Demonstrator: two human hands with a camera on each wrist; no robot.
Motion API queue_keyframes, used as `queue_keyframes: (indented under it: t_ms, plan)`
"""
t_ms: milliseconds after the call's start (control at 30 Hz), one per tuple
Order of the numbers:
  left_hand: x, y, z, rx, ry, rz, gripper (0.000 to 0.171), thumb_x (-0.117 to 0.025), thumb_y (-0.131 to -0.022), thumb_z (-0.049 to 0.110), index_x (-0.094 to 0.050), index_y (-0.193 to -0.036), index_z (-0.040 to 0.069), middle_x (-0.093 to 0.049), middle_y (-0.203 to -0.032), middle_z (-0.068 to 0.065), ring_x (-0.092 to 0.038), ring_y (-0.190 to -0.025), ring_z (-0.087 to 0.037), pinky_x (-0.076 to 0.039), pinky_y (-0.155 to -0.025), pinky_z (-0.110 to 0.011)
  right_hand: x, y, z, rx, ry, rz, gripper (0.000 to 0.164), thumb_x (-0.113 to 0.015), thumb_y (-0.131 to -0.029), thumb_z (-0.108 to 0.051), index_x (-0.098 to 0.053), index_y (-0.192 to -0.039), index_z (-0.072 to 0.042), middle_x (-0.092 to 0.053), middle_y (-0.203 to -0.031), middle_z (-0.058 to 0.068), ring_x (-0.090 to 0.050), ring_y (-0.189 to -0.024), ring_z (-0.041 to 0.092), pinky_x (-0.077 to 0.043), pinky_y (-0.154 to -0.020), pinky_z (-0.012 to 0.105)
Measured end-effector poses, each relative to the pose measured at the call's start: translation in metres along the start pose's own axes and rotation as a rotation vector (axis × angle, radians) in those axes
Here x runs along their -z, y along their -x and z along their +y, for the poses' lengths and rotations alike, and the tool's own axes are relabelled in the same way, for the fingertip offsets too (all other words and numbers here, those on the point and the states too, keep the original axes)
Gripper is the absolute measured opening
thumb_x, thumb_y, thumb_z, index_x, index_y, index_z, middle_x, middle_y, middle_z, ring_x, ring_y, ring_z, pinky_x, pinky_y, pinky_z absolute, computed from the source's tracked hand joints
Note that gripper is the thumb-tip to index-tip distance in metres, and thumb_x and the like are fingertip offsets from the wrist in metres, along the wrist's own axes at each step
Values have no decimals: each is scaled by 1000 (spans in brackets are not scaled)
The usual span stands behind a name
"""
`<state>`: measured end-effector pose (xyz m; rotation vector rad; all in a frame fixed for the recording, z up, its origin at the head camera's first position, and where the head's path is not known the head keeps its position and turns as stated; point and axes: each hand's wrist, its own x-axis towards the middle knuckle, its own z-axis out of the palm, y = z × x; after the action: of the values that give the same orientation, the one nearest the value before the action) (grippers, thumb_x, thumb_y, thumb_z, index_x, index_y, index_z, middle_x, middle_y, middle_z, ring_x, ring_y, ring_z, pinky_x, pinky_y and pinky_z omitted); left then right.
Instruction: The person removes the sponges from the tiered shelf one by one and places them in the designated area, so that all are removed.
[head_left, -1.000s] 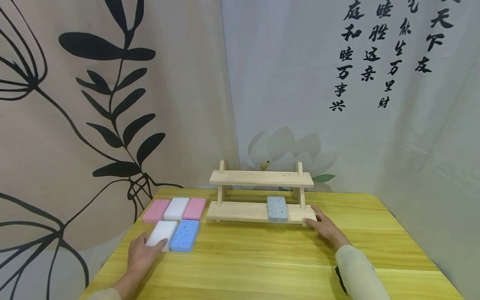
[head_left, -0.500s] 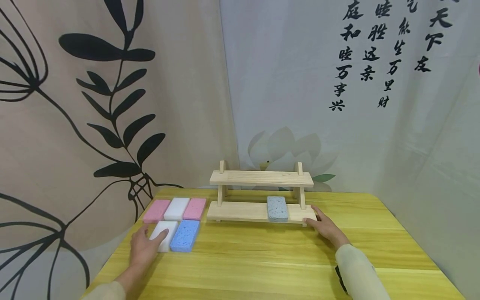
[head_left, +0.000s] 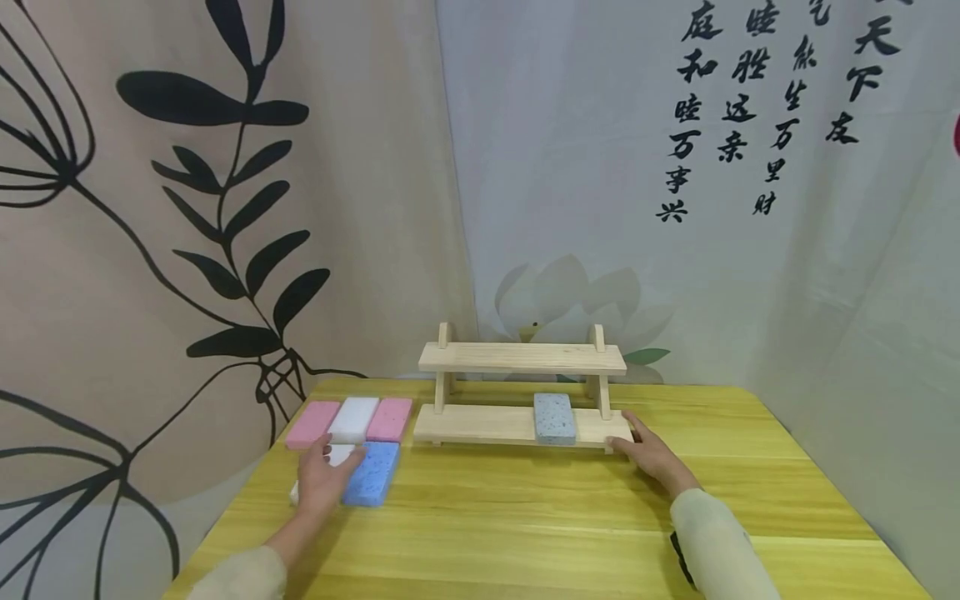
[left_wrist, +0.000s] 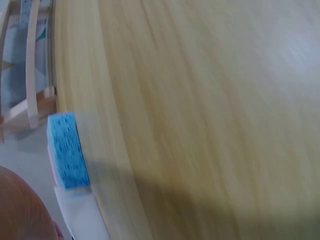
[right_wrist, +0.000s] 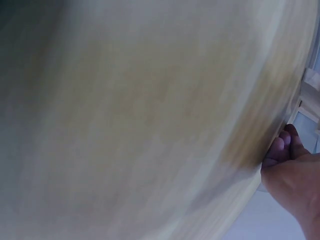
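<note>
In the head view my left hand (head_left: 321, 482) is over the front white sponge (head_left: 342, 452), covering much of it. Its thumb and fingers are spread, the thumb tip right at the edge of the blue sponge (head_left: 373, 477). The left wrist view has that blue sponge (left_wrist: 69, 152) end to end with a white one (left_wrist: 86, 217). On the far right, my right hand (head_left: 654, 457) grips the right end of the lower board of a two-tier wooden rack (head_left: 480, 423). A grey speckled sponge (head_left: 554, 419) lies on that board, right of its middle.
Behind the front pair, a pink sponge (head_left: 312, 425), a white sponge (head_left: 354, 420) and another pink sponge (head_left: 390, 419) lie side by side on the wooden table (head_left: 510, 525). The rack's upper board (head_left: 525, 358) bears nothing. A printed curtain (head_left: 375, 208) hangs behind the table.
My left hand was at the left side of the front white sponge; it has lifted and moved right and farther back, towards the blue one. My right hand stays on the rack.
</note>
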<state>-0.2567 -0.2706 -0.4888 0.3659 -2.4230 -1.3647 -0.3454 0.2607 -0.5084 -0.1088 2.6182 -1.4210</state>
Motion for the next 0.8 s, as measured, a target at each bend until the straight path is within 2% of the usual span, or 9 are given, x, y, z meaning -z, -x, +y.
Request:
queue_keyframes:
  t_ms: [233,500,600,800]
  plan:
    - [-25,3,12,-37,68,-33,82,-72,-90,32,-30,-146,-11,-36,-138,-34,-37,-127,-48,-37,-103,-59,0,4,-4,11,12,3,90,-59,-97,-48,-9,-159,-8,-15,-154,38,-19,-141,52,-26,-111,62]
    - [-54,6,34,-27,125,-88,83,-72,-90,32,-28,-150,-4,-34,-141,-28,-35,-130,-44,-36,-106,-56,-1,4,-3,9,12,4,89,-58,-97,-48,-8,-159,-9,-16,-154,38,-20,-142,52,-26,-111,62]
    - [-65,9,43,-41,144,-93,79,-72,-90,28,-30,-149,-5,-36,-139,-28,-37,-128,-44,-37,-105,-55,0,4,-4,10,5,4,89,-59,-97,-47,-8,-159,-9,-16,-154,38,-20,-142,52,-26,-111,62]
    - [-90,12,60,-63,172,-79,80,-76,-87,33,-36,-146,-5,-41,-136,-27,-41,-125,-42,-38,-103,-53,1,2,0,19,-2,-4,92,-59,-96,-51,-7,-159,-9,-16,-154,39,-20,-141,52,-28,-110,62]
